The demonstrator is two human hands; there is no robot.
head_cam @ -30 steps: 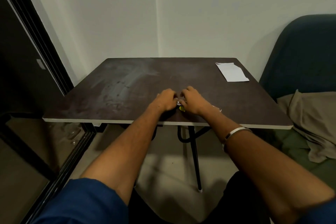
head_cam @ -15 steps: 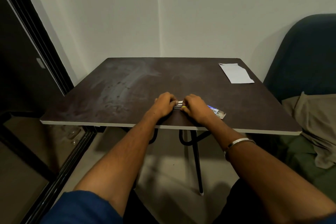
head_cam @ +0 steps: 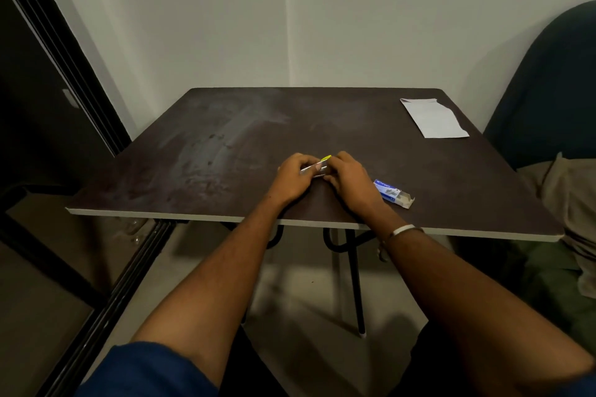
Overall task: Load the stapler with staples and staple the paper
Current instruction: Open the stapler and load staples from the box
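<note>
A small stapler (head_cam: 317, 167) with a metal body and a yellow tip sits between my two hands, near the front middle of the dark table (head_cam: 225, 145). My left hand (head_cam: 295, 177) grips its left end and my right hand (head_cam: 350, 177) grips its right end; most of the stapler is hidden by my fingers. An open blue and white staple box (head_cam: 393, 193) lies just right of my right wrist. A folded white paper (head_cam: 432, 118) rests at the table's far right corner.
A dark blue chair back (head_cam: 548, 80) and beige cloth (head_cam: 571, 200) stand right of the table. A black door frame (head_cam: 58, 51) runs along the left. White walls close the back. The table's front edge (head_cam: 193, 217) is near my forearms.
My hands and the stapler moved slightly farther onto the table. The yellow tip now shows at the top between my hands, and the staple box is uncovered beside my right wrist.
</note>
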